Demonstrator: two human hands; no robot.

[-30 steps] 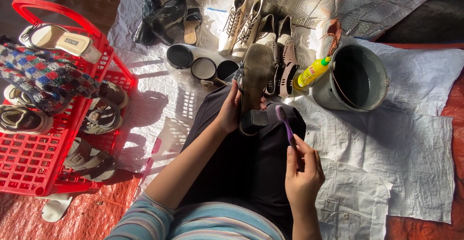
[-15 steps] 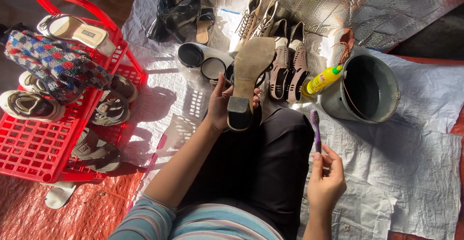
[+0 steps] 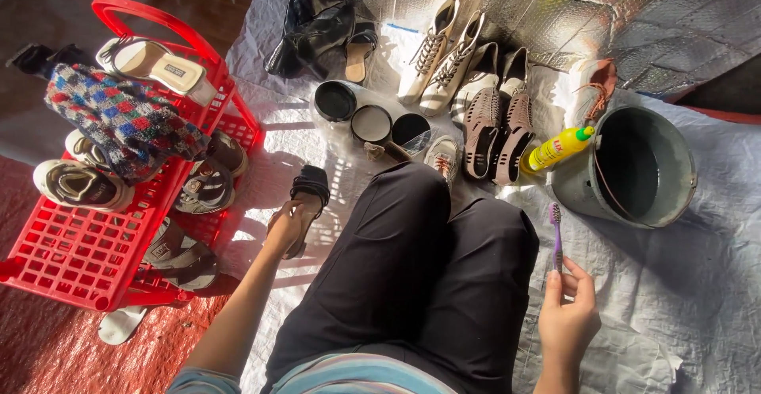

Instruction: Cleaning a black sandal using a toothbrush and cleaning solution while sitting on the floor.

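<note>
Left hand (image 3: 287, 231) grasps a black-strapped heeled sandal (image 3: 305, 200) at nine o'clock — right hand (image 3: 567, 319), at four o'clock, pinches a purple toothbrush (image 3: 556, 234) upright.

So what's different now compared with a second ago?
The left hand has carried the black-strapped sandal down from over the lap to the sheet on the person's left, beside the red basket, still gripping it. The right hand has swung out to the right, still holding the purple toothbrush upright. The bucket, yellow bottle and row of shoes stayed put.
</note>
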